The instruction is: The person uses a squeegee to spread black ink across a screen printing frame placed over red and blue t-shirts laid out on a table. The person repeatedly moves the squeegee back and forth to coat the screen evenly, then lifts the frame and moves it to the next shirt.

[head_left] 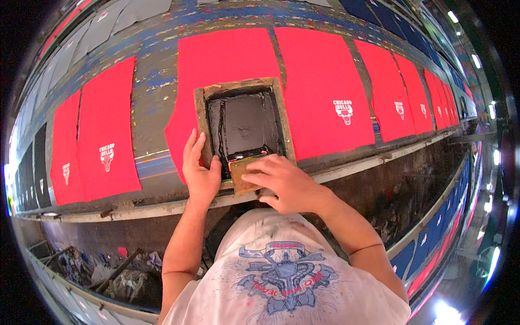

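A wooden-framed printing screen point(201, 108) lies on a red fabric panel point(227, 57) in front of me. Black ink point(244, 127) coats its mesh, with thicker streaks along the sides. My left hand point(201, 170) grips the near left side of the frame, fingers along the outside and thumb over the inner edge. In my right hand point(281, 184) is a squeegee point(244, 172) with a worn brown handle, tilted at the near end of the screen. A thin ink line with light and pinkish spots runs along its far edge. The fabric under the screen is hidden.
More red panels point(319, 70) with small white-and-red bull prints lie to both sides along a paint-stained table point(157, 114). Its pale front rail point(346, 172) runs before me. Grey panels point(103, 27) are at the far left, and scraps point(119, 276) lie below at the left.
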A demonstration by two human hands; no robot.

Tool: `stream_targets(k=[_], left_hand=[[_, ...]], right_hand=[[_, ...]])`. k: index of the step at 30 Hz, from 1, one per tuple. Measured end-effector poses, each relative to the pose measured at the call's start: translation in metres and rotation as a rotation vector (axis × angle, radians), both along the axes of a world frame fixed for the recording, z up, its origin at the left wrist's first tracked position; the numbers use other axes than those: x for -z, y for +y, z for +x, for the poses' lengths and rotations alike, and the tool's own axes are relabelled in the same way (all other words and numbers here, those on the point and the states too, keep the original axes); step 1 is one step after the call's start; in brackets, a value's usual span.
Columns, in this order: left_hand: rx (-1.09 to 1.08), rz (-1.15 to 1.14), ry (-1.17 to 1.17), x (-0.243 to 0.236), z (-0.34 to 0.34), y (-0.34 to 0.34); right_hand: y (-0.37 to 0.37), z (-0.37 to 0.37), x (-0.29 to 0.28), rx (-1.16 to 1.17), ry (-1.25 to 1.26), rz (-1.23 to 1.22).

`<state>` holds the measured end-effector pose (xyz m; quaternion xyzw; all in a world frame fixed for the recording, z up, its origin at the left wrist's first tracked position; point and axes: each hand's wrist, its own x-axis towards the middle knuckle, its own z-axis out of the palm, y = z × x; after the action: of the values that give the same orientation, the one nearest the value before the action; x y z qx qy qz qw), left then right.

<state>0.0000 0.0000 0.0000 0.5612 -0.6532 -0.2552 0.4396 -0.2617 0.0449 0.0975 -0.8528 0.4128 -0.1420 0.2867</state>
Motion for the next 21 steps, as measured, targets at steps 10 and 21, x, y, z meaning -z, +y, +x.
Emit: stream_targets(k=[10,21], left_hand=[[-0.034,0.040,0.208,0.009,-0.006,0.001],[-0.020,-0.051,0.208,-0.051,-0.038,-0.001]], right_hand=[[0.022,-0.044,0.053,0.756,-0.481,0.196],[0.037,-0.076,0.048,0.673,-0.590,0.132]])
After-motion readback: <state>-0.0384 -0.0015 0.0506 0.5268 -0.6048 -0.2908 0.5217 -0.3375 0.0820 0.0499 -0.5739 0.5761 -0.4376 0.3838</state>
